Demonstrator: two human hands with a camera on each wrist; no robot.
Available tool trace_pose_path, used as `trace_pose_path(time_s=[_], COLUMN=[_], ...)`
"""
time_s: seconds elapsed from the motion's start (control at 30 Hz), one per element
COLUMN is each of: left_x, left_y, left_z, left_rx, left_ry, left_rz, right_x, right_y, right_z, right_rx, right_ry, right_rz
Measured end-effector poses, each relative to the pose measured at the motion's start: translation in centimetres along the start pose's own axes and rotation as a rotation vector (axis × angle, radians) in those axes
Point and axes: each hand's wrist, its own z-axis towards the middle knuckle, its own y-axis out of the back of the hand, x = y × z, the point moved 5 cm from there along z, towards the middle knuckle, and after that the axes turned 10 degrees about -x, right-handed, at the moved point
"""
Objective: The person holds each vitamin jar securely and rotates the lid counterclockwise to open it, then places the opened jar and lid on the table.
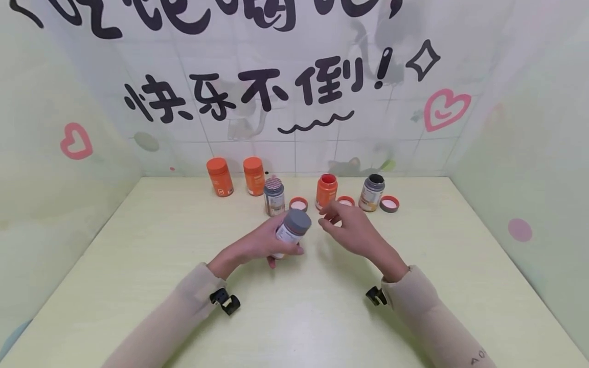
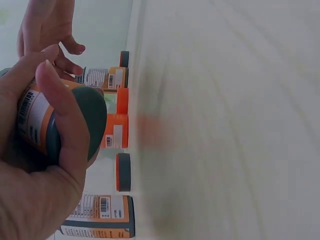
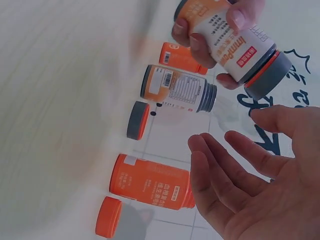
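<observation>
My left hand (image 1: 263, 241) grips a pill bottle (image 1: 288, 233) with a white and orange label, lifted above the table and tilted. Its dark grey cap (image 3: 269, 75) is on, with a red-orange band beneath it. To the right of that bottle is my right hand (image 1: 356, 234), fingers loosely bent and holding nothing; a gap separates it from the cap in the right wrist view. Behind the hands stand an uncapped grey bottle (image 1: 274, 199) with a patterned seal over its mouth, an open orange bottle (image 1: 326, 192) and an open grey bottle (image 1: 370, 194).
Beside the uncapped bottles lie a grey cap (image 1: 298, 204), an orange cap (image 1: 346, 200), partly behind my right hand, and another grey cap (image 1: 389, 204). Two capped orange bottles (image 1: 221, 180) stand at the back left. A printed wall (image 1: 294, 153) closes off the table's far edge.
</observation>
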Motion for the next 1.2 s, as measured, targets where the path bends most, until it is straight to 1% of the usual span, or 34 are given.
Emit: trace_pose_path(time_s=[0.1, 0.23, 0.33, 0.43, 0.53, 0.67, 0.83, 1.0, 1.2], left_x=[-0.1, 0.1, 0.1, 0.2, 0.3, 0.3, 0.2, 0.2, 0.5], left_y=[-1.0, -1.9, -2.3, -2.8, -3.2, -3.7, -4.0, -4.0, -3.7], left_z=[-0.2, -0.5, -0.7, -0.9, -1.0, -0.9, -0.9, -0.9, -1.3], left_rx=[0.027, 0.031, 0.028, 0.03, 0.052, 0.105, 0.143, 0.154, 0.165], left_ry=[0.001, 0.017, 0.023, 0.037, 0.04, 0.024, 0.02, 0.006, 0.007], left_rz=[0.008, 0.011, 0.007, -0.004, -0.012, -0.015, -0.031, -0.016, -0.005], right_x=[0.6, 1.3, 1.6, 1.9, 2.0, 1.9, 1.6, 1.7, 2.4], right_y=[0.0, -0.3, -0.6, -0.9, -1.1, -1.3, -1.4, -1.5, -1.8], right_z=[-0.4, -1.1, -1.5, -1.8, -2.0, -2.2, -2.3, -2.3, -2.1], right_rx=[0.016, 0.05, 0.061, 0.063, 0.061, 0.058, 0.06, 0.058, 0.054], right_ry=[-0.009, -0.056, -0.076, -0.067, -0.065, -0.066, -0.07, -0.073, -0.067], right_rz=[0.009, 0.015, -0.007, -0.047, -0.076, -0.092, -0.108, -0.133, -0.17])
